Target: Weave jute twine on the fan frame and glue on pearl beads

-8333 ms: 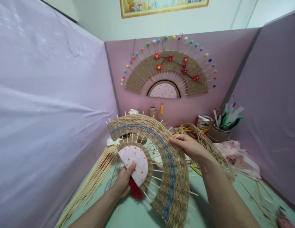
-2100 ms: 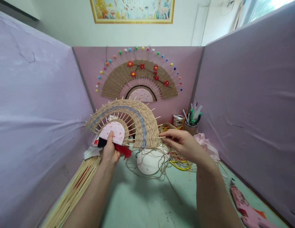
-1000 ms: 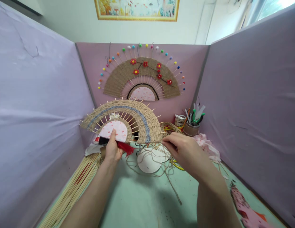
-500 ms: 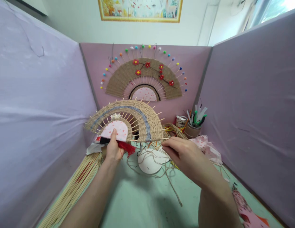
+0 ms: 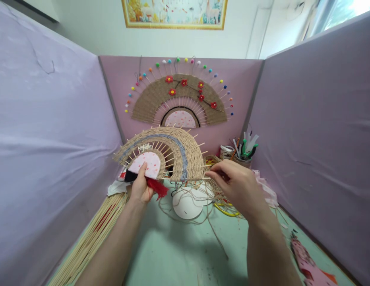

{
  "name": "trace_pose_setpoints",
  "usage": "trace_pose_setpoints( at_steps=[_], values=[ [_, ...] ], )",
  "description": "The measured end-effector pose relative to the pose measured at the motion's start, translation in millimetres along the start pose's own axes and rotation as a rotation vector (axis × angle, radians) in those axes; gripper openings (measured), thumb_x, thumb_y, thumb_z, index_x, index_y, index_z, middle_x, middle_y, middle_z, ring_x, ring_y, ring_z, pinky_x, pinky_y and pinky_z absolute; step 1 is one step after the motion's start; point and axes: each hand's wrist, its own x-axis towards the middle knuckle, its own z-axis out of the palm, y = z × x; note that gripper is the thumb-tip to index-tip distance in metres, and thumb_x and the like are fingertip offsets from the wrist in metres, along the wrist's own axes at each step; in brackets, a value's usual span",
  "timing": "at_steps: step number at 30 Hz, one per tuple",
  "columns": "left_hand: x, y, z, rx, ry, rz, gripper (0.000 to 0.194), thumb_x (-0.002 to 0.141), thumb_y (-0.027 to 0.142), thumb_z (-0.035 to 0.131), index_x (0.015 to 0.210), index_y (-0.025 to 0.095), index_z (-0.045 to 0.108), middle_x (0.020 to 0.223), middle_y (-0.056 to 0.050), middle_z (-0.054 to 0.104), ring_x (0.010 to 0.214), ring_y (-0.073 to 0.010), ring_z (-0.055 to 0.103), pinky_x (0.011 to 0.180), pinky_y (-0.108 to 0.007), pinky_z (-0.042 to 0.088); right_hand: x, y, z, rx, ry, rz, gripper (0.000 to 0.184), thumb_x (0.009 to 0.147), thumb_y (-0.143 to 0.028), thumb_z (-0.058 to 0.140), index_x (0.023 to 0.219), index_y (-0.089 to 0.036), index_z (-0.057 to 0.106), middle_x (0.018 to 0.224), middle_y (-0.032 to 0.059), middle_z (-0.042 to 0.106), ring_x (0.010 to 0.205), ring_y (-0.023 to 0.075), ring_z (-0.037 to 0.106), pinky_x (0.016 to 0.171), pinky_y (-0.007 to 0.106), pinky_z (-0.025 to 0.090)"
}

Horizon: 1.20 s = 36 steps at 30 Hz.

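My left hand (image 5: 141,186) is closed round the base of a woven twine fan (image 5: 189,153), with its thumb on the pink-spotted half-round centre (image 5: 149,163). Thin sticks fan out from the centre through a wide tan band with a blue-grey stripe. A red tassel (image 5: 157,188) hangs beside that hand, and black material shows under the centre. At the fan's right end, my right hand (image 5: 232,182) pinches its thumb and forefinger together beside the bare stick tips. What lies between those fingertips is too small to make out. Loose twine (image 5: 216,234) trails below onto the table.
A larger finished fan (image 5: 146,103) with red flowers and coloured pompoms hangs on the back panel. Thin sticks (image 5: 92,234) lie at left. White discs (image 5: 187,204) rest mid-table. A can of tools (image 5: 243,159) stands behind my right hand; spotted cloth (image 5: 305,258) lies at right.
The fan's left end has swung right and its right end has dipped slightly. My right hand has shifted a little right and its fingertips up, now between two stick tips. My left hand keeps its grip.
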Motion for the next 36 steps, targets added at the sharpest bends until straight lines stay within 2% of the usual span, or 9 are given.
trace_pose_setpoints(
  at_steps=[5,12,18,24,30,36],
  values=[
    [2,4,-1.1,-0.001,-0.019,0.058,0.042,0.085,0.021,0.056,0.126,0.016,0.051,0.101,-0.013,0.071,0.085,-0.0208,0.069,0.078,-0.034,0.057,-2,-2,-2,-0.034,-0.003,-0.071,0.011,0.089,-0.022,0.055,0.080,-0.017,0.058,0.079,0.0035,0.058,0.077,0.0172,0.053,0.070,0.030,0.040],
    [4,8,-4.1,0.072,-0.059,-0.026,0.041,0.086,0.022,0.054,0.125,0.012,0.052,0.097,-0.016,0.071,0.083,-0.0229,0.069,0.081,-0.039,0.056,0,4,-1,0.056,-0.186,-0.056,0.013,0.090,-0.015,0.050,0.087,-0.020,0.061,0.086,0.0026,0.061,0.080,0.0162,0.057,0.071,0.028,0.042],
    [2,10,-4.7,0.089,-0.102,-0.022,0.041,0.087,0.025,0.052,0.125,0.008,0.052,0.094,-0.016,0.071,0.081,-0.0223,0.070,0.082,-0.040,0.055,1,8,-4,0.103,-0.151,0.030,0.012,0.086,-0.027,0.059,0.076,-0.020,0.062,0.077,0.0006,0.064,0.072,0.0152,0.058,0.066,0.028,0.042],
    [1,15,-4.2,0.102,-0.167,-0.088,0.042,0.089,0.028,0.046,0.125,0.006,0.052,0.086,-0.015,0.072,0.083,-0.0244,0.069,0.080,-0.041,0.055,4,18,3,0.476,-0.295,0.078,0.012,0.088,-0.027,0.055,0.084,-0.020,0.063,0.077,-0.0001,0.062,0.069,0.0123,0.055,0.062,0.024,0.042],
    [2,15,-5.4,0.092,-0.182,-0.127,0.048,0.089,0.029,0.046,0.131,0.007,0.046,0.093,-0.017,0.071,0.085,-0.0249,0.069,0.080,-0.041,0.055,8,20,20,0.894,-0.412,0.268,0.015,0.084,-0.029,0.059,0.086,-0.015,0.066,0.063,-0.0013,0.057,0.056,0.0094,0.050,0.052,0.023,0.039],
    [-6,20,-2.6,0.128,-0.215,-0.192,0.051,0.090,0.036,0.042,0.133,0.008,0.043,0.095,-0.017,0.071,0.080,-0.0251,0.069,0.072,-0.040,0.057,12,25,38,1.005,-0.444,0.337,0.019,0.082,-0.034,0.062,0.085,-0.015,0.065,0.059,-0.0051,0.044,0.048,0.0058,0.034,0.043,0.021,0.023]
  ],
)
